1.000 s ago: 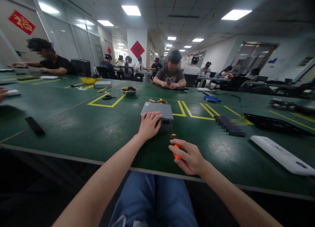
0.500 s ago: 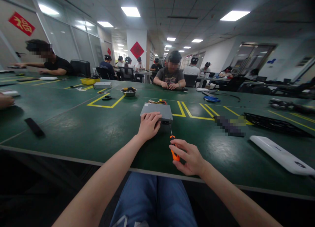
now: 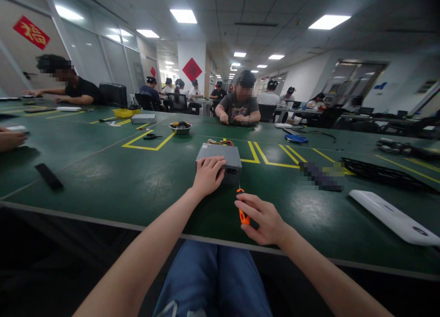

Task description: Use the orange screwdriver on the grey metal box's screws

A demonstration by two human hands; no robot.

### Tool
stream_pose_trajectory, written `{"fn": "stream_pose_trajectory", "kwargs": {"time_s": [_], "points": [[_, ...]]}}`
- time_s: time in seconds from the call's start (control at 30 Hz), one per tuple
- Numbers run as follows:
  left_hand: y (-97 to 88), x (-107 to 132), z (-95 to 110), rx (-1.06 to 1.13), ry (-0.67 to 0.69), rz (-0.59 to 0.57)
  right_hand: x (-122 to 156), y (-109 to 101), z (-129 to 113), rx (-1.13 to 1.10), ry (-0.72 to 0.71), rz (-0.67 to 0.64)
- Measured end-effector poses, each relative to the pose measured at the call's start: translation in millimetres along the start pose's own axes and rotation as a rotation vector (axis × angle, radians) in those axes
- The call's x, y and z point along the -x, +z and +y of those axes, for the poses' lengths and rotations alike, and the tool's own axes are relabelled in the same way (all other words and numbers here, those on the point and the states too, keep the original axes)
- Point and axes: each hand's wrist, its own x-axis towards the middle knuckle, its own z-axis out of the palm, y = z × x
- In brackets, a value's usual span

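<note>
A grey metal computer power supply (image 3: 231,155) sits on the green table in front of me, with coloured cables (image 3: 225,142) at its far side. My left hand (image 3: 209,172) grips its near left part, fingers over the top and thumb along the near edge. In my right hand (image 3: 263,217) is a screwdriver (image 3: 244,216) with an orange and black handle, held between thumb and fingers. Its thin shaft points up to the near right corner of the power supply, beside the dark socket (image 3: 232,171). Whether the tip sits in a screw is too small to tell.
White device (image 3: 392,216) and black slotted panel (image 3: 385,174) lie to the right, blue gloves (image 3: 296,138) farther back. A metal bowl (image 3: 180,129) holds tools; pliers (image 3: 151,136) lie near it. A dark strip (image 3: 49,177) is at left. A co-worker (image 3: 238,101) sits opposite.
The screwdriver handle and my right fingers have shifted very slightly left. My left hand and the power supply stay put. The co-worker opposite has moved their hands.
</note>
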Motion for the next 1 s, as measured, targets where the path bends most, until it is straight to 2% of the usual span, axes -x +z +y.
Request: {"fn": "stream_pose_trajectory", "kwargs": {"time_s": [0.1,0.27,0.37,0.5,0.7,0.83,1.0], "points": [[-0.4,-0.2,0.4,0.003,-0.001,0.004,-1.0,0.0,-0.1,0.058,-0.031,0.015],[-1.3,-0.2,0.4,0.006,0.005,0.006,0.1,3.5,1.1,-0.010,-0.031,0.090],[-1.3,0.1,0.2,0.007,0.003,0.004,-1.2,1.3,-0.1,-0.030,-0.027,0.059],[-0.9,0.1,0.1,0.011,0.002,0.006,-4.1,-2.4,-2.3,0.052,-0.045,-0.010],[-0.4,0.1,0.0,0.015,0.007,0.013,-0.1,4.6,0.3,0.028,-0.038,0.089],[-0.3,0.1,0.4,0.008,0.005,0.018,-0.5,3.4,0.5,-0.039,0.018,0.062],[-0.4,-0.2,0.3,0.003,0.003,0.011,-7.1,-3.6,-4.3,0.099,-0.065,0.016]]}}
